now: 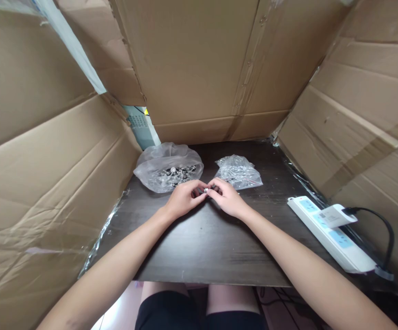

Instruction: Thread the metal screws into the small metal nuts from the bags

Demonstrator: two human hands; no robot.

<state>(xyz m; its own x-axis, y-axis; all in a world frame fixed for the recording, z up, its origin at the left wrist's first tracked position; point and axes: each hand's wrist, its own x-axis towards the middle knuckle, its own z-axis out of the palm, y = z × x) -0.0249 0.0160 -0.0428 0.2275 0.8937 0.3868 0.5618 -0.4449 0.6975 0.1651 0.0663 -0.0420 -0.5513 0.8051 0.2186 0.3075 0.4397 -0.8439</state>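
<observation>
My left hand (185,198) and my right hand (226,197) meet over the middle of the dark table, fingertips pinched together. Between them shows a small shiny metal piece (206,190), too small for me to name its kind. Both hands appear closed on it. Just beyond my left hand lies an open clear plastic bag (150,166) with many small dark and silvery metal parts (181,173) inside. Behind my right hand is a flatter clear plastic bag (240,172), also holding small shiny pieces.
Cardboard walls (205,59) enclose the dark tabletop (205,247) at the back and both sides. On the right lies a white power strip (332,236) with a white plug-in adapter (336,215) and a black cable (389,229). The table's front edge is above my legs.
</observation>
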